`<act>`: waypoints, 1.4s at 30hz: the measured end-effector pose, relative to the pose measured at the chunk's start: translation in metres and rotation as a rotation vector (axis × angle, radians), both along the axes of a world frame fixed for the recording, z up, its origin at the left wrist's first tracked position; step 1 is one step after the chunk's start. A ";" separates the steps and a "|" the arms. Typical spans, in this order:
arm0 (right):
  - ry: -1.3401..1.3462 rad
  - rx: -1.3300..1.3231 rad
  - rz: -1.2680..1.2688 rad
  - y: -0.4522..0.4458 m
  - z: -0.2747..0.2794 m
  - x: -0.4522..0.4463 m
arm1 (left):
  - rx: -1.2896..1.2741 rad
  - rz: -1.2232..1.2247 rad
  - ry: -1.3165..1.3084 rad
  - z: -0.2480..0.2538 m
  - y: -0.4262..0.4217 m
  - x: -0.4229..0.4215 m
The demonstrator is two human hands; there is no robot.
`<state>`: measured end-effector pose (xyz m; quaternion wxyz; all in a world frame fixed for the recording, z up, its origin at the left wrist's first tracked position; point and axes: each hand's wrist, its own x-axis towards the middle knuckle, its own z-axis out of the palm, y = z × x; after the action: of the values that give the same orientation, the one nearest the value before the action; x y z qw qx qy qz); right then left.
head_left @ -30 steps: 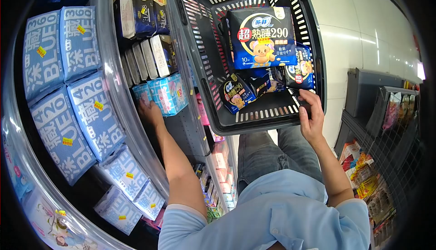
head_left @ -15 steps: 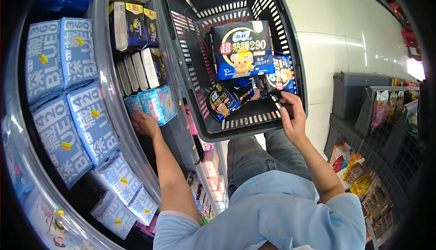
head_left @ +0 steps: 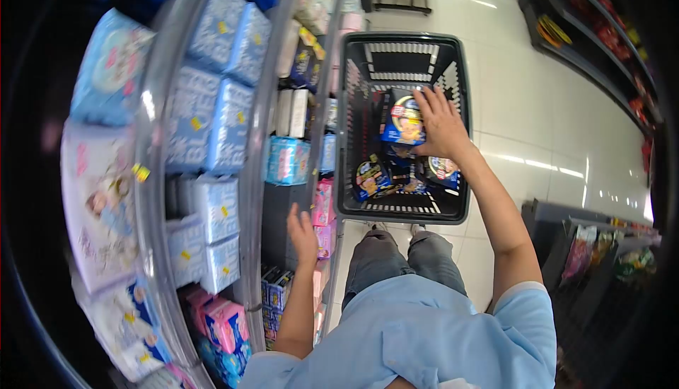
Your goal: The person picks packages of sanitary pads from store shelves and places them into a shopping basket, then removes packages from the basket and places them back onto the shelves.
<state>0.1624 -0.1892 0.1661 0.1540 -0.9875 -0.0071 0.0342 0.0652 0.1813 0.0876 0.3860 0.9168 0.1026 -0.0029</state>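
Over the right part of the black basket (head_left: 404,216), my right hand (head_left: 443,122) rests its fingers around the right side of a dark blue package (head_left: 402,119) with a bear picture. More dark packages lie lower in the basket, one at the left (head_left: 370,177) and one at the right (head_left: 443,171). My left hand (head_left: 303,233) is beside the shelf, fingers apart and holding nothing. Above it on the shelf stands a light blue checked package (head_left: 288,160).
Shelves at the left hold blue packs (head_left: 191,117), a pale purple pack (head_left: 99,201) and pink packs (head_left: 225,324). Dark racks with hanging bags (head_left: 581,251) stand at the lower right. Another curved shelf (head_left: 601,49) is at the upper right.
My left hand has come away from the light blue package. My right hand has moved from the basket's near edge onto the bear package. The view has shifted, and the basket appears smaller.
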 end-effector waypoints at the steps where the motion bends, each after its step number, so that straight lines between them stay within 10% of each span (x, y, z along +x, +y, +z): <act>1: 0.006 0.023 -0.007 0.001 0.003 0.001 | -0.039 -0.011 0.018 0.004 -0.001 -0.007; 12: -0.165 0.075 0.103 -0.015 0.004 -0.023 | -0.137 -0.032 -0.072 0.047 -0.027 -0.048; 20: -0.219 0.251 0.548 0.035 0.092 -0.089 | -0.882 0.015 0.337 0.098 -0.063 -0.030; 35: -0.182 0.353 1.279 0.138 0.063 -0.159 | -0.229 -0.812 0.738 0.154 0.001 -0.079; 42: -0.282 0.159 1.101 0.178 0.035 -0.159 | -0.354 -0.508 0.606 0.109 0.043 -0.070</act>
<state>0.0036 -0.0108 0.2012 0.1848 -0.8187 -0.5432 -0.0236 -0.0047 0.2240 0.1970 0.4768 0.7902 -0.0197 -0.3846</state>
